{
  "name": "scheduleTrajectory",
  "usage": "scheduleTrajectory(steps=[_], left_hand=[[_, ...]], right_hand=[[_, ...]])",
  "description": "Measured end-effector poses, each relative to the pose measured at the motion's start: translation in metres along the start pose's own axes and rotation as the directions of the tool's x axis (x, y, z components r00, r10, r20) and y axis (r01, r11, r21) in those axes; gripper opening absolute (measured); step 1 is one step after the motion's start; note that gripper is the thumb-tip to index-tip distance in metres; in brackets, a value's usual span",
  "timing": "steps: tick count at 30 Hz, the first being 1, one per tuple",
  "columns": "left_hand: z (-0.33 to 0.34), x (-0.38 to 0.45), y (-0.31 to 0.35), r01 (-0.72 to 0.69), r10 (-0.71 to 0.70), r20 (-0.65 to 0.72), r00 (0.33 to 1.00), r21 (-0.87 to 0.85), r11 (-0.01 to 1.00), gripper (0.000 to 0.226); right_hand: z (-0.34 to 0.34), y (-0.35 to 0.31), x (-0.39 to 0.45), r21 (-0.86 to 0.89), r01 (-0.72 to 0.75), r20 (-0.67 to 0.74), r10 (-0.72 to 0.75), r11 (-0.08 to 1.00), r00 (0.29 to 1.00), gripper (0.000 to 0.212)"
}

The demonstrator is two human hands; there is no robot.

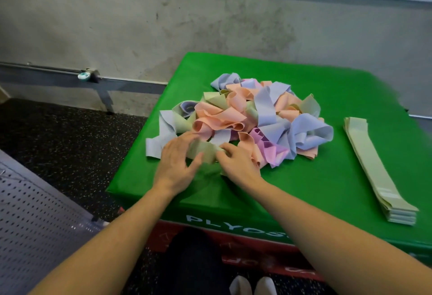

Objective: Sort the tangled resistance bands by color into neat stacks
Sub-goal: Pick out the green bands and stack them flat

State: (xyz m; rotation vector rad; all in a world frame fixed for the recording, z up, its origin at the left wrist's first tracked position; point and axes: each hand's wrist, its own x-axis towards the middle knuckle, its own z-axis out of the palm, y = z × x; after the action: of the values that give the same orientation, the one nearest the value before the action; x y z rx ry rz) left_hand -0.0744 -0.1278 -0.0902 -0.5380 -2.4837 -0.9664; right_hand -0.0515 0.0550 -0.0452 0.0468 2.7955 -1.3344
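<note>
where the green table [327, 177] carries the work, a tangled pile of bands [252, 117] in peach, lavender, pale green and pink sits near its middle. your left hand [175, 161] lies at the pile's near left edge, fingers fairly straight and spread, thumb touching a pale green band [203, 150]; its grip is not closed round anything. your right hand [236, 161] is just beside it, fingers curled onto the same green band, apparently pinching it, though the fingertips are partly hidden. a lavender band [161, 135] trails out from the pile to the left of your left hand. well apart, at the table's right side, a flat stack of pale green bands [374, 163] lies straight, its near end at the table's front edge.
</note>
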Motion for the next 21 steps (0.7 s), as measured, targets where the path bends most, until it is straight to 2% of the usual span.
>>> scheduleTrajectory(steps=[3,6,9,11,13,15,18,21], left_hand=[[-0.001,-0.001,0.003,-0.055,0.051,0.101,0.994,0.041,0.998,0.059],[-0.001,-0.003,0.004,-0.091,0.081,0.133,0.988,0.07,0.993,0.065],[0.0,-0.004,0.006,-0.084,0.064,0.167,0.984,0.115,0.99,0.069],[0.0,-0.005,0.006,-0.096,0.067,0.183,0.981,0.152,0.984,0.07],[0.001,-0.005,0.007,-0.138,0.099,0.195,0.976,0.197,0.971,0.068],[0.002,-0.004,0.006,-0.166,0.122,0.214,0.969,0.206,0.964,0.065],[0.005,-0.002,0.006,-0.195,0.152,0.217,0.964,0.191,0.962,0.064],[0.013,-0.001,0.018,-0.13,0.111,0.155,0.982,0.117,0.985,0.066]], right_hand=[[-0.015,0.013,-0.008,0.092,-0.017,-0.032,0.02,0.996,0.999,0.03],[-0.033,0.016,-0.021,0.251,0.053,-0.057,-0.04,0.967,0.998,0.032],[-0.049,0.02,-0.028,0.359,0.004,-0.044,0.012,0.933,0.999,0.026],[-0.059,0.021,-0.031,0.42,-0.045,-0.059,0.077,0.906,0.995,0.008],[-0.069,0.022,-0.033,0.567,-0.099,-0.075,0.171,0.817,0.982,0.008],[-0.078,0.02,-0.035,0.722,-0.147,-0.033,0.246,0.676,0.969,0.01],[-0.088,0.019,-0.037,0.806,-0.185,0.0,0.313,0.562,0.95,0.025],[-0.092,0.02,-0.037,0.854,-0.217,0.088,0.28,0.473,0.956,0.027]])
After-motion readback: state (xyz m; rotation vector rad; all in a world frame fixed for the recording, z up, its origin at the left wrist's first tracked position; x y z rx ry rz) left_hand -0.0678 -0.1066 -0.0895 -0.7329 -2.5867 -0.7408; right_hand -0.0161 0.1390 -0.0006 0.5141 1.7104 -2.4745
